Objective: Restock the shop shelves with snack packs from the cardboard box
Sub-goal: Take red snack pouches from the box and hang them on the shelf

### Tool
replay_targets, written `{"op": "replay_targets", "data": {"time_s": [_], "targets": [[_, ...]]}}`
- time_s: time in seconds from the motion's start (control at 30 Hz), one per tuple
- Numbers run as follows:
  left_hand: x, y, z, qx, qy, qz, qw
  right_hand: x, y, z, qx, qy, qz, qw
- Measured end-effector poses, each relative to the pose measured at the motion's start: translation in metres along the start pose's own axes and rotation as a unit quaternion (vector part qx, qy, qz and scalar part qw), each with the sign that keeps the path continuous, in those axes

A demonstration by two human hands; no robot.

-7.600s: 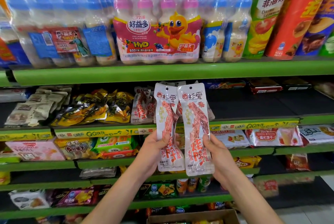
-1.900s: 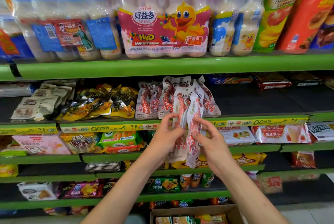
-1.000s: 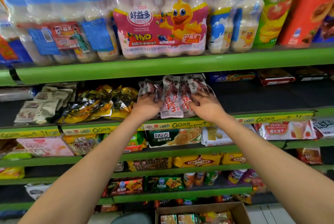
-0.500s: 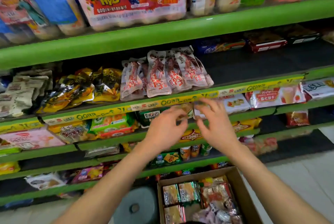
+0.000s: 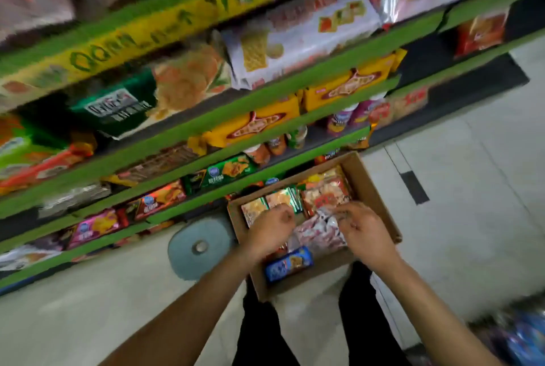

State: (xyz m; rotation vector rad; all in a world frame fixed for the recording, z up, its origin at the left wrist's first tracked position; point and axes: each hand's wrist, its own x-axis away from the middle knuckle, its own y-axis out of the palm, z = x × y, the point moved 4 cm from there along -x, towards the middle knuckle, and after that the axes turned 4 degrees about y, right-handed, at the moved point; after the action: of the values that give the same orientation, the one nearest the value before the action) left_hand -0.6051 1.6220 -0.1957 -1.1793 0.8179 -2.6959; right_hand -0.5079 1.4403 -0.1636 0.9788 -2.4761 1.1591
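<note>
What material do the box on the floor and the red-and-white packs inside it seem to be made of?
The box looks like plain brown cardboard, matte: its walls are dull, uncoated and show a thick cut edge. The red-and-white packs appear to be thin glossy plastic film, judging by the crinkles and bright highlights; motion blur leaves the exact film uncertain. The right hand reaches into them.

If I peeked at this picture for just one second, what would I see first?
You'd spot two bare hands, the left hand and right hand, reaching down into an open cardboard box of colourful snack packs on the floor. Behind it, bright green shelves crammed with snacks run slantwise across the top.
</note>
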Motion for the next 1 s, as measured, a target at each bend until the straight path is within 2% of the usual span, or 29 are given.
{"op": "replay_targets", "data": {"time_s": [0.13, 0.37, 0.5, 0.6, 0.63, 0.67, 0.73, 0.8, 0.9, 0.97, 1.0], "targets": [[-0.068, 0.106, -0.054, 0.012, -0.072, -0.036, 0.997, -0.018, 0.043, 0.105, -0.020, 0.108, -0.042, 0.993], [-0.218, 0.277, -0.163, -0.032, -0.111, -0.116, 0.986, -0.093, 0.157, 0.303, 0.013, 0.224, -0.137, 0.965], [-0.289, 0.331, -0.215, -0.071, -0.112, -0.124, 0.983, -0.141, 0.235, 0.384, -0.015, 0.291, -0.136, 0.947], [-0.331, 0.365, -0.251, -0.097, -0.072, -0.127, 0.984, -0.172, 0.298, 0.431, -0.067, 0.370, -0.144, 0.915], [-0.343, 0.374, -0.263, -0.089, -0.085, -0.123, 0.985, -0.180, 0.318, 0.444, -0.106, 0.394, -0.135, 0.903], [-0.357, 0.381, -0.276, -0.076, -0.106, -0.112, 0.985, -0.187, 0.338, 0.453, -0.162, 0.431, -0.130, 0.878], [-0.380, 0.391, -0.302, -0.066, -0.150, -0.095, 0.982, -0.192, 0.381, 0.470, -0.291, 0.531, -0.119, 0.787], [-0.396, 0.405, -0.325, -0.057, -0.159, -0.096, 0.981, -0.198, 0.418, 0.480, -0.367, 0.572, -0.121, 0.723], [-0.403, 0.430, -0.342, 0.012, -0.157, -0.108, 0.982, -0.216, 0.457, 0.499, -0.478, 0.577, -0.044, 0.661], [-0.403, 0.444, -0.348, 0.026, -0.169, -0.158, 0.973, -0.220, 0.469, 0.507, -0.531, 0.571, 0.013, 0.626], [-0.405, 0.448, -0.350, 0.025, -0.171, -0.182, 0.968, -0.219, 0.471, 0.508, -0.543, 0.564, 0.026, 0.621]]}}
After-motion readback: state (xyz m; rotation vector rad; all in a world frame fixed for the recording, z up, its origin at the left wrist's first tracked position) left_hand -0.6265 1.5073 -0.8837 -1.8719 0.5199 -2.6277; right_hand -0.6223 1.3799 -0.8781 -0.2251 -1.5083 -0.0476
